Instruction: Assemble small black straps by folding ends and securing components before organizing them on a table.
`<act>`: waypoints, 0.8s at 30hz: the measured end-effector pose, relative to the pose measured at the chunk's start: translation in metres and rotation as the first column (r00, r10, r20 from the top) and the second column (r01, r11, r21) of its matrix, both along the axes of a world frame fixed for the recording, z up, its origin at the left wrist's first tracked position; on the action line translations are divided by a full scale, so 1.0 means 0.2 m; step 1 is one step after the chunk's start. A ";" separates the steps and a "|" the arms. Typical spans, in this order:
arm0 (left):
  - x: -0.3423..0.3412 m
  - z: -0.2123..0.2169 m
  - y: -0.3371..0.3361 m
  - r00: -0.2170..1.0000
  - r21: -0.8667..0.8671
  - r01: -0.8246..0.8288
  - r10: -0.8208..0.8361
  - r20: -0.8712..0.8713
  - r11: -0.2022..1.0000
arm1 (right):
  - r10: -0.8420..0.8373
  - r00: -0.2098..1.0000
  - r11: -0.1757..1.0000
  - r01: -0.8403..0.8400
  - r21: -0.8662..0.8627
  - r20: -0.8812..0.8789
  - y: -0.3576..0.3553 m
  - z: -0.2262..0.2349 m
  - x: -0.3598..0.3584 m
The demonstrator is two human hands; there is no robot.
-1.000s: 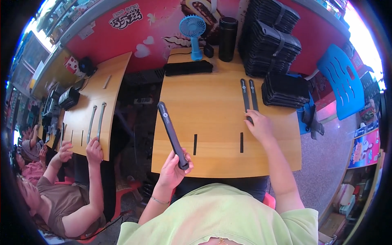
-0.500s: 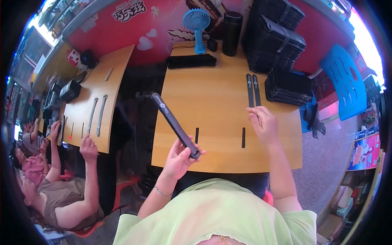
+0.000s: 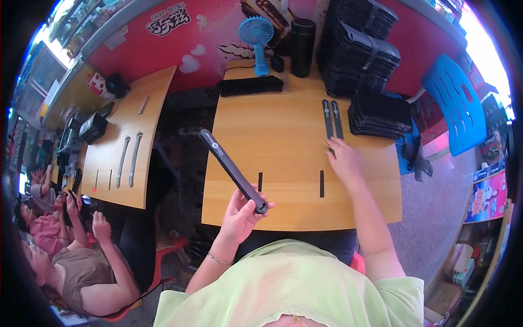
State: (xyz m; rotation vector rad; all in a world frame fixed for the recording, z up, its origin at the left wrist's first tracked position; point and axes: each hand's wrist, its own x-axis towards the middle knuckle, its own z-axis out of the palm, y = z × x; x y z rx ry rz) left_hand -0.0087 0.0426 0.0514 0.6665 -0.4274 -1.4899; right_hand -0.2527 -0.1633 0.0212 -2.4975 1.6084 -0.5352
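My left hand (image 3: 241,218) is closed round the lower end of a long, dark grey strap (image 3: 231,168) with rounded ends. The strap slants up and to the left above the table, a small pale print near its top. Over at the right, my right hand (image 3: 347,162) reaches to the near ends of two similar dark straps lying side by side, the left strap (image 3: 328,117) and the right strap (image 3: 337,119). Its thumb and forefinger are apart at the left strap's near end. The fingers partly cover both near ends.
On the wooden table (image 3: 272,141) are two short black strips, a blue fan (image 3: 256,32), a black cylinder (image 3: 302,48), a black pouch (image 3: 250,85) and stacked black cases (image 3: 362,60). A blue chair (image 3: 455,103) stands right. At left, people work at another table (image 3: 152,103).
My right hand has moved forward and slightly left onto the near ends of the two straps. The left hand still holds its strap nearly unmoved. The neighbouring person's hand has shifted left and down.
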 end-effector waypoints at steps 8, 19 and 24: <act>-0.02 0.00 -0.02 0.999 -0.008 0.012 -0.012 -0.032 1.000 | 0.013 0.994 1.000 -0.010 -0.022 0.105 0.05 0.08 0.03; -0.12 0.08 -0.17 0.990 -0.123 -0.135 0.130 -0.048 0.983 | 0.360 0.840 0.905 -0.420 0.067 0.407 0.61 0.53 0.26; -0.15 0.10 -0.17 0.977 -0.181 -0.212 0.215 -0.002 0.960 | 0.341 0.813 0.923 -0.384 -0.006 0.473 0.66 0.47 0.29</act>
